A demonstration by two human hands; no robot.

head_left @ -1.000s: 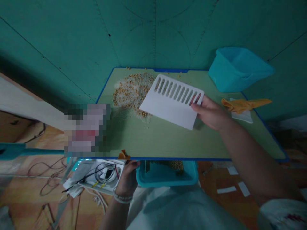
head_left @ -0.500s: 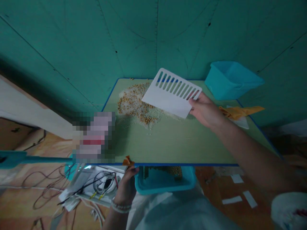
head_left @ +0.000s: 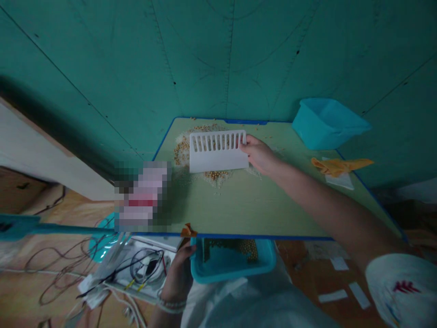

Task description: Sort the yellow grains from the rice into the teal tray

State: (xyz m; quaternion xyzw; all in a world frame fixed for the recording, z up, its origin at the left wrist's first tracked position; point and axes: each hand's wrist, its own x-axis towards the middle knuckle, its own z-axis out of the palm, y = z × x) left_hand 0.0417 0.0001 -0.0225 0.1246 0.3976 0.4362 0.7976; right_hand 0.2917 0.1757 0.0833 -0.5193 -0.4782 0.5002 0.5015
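Note:
My right hand [head_left: 258,154] is closed on the right end of a white slotted scraper [head_left: 217,151], which stands on its long edge on the green tabletop [head_left: 246,205]. The scraper sits against a pile of yellow beans and white grains [head_left: 191,148] at the table's far left. My left hand [head_left: 179,273] grips the left rim of a teal bin [head_left: 234,262] held just under the table's near edge; the bin holds some beans.
A second teal bin [head_left: 326,122] sits at the table's far right corner, with an orange cloth [head_left: 339,165] on white paper beside it. A blurred-out object [head_left: 143,196] covers the table's left edge. Cables and a white device [head_left: 143,266] lie on the floor at left.
My right hand has swung the scraper left and away from me, from flat and tilted over the pile to upright with its long edge down on the grains. The left hand and bin stay put.

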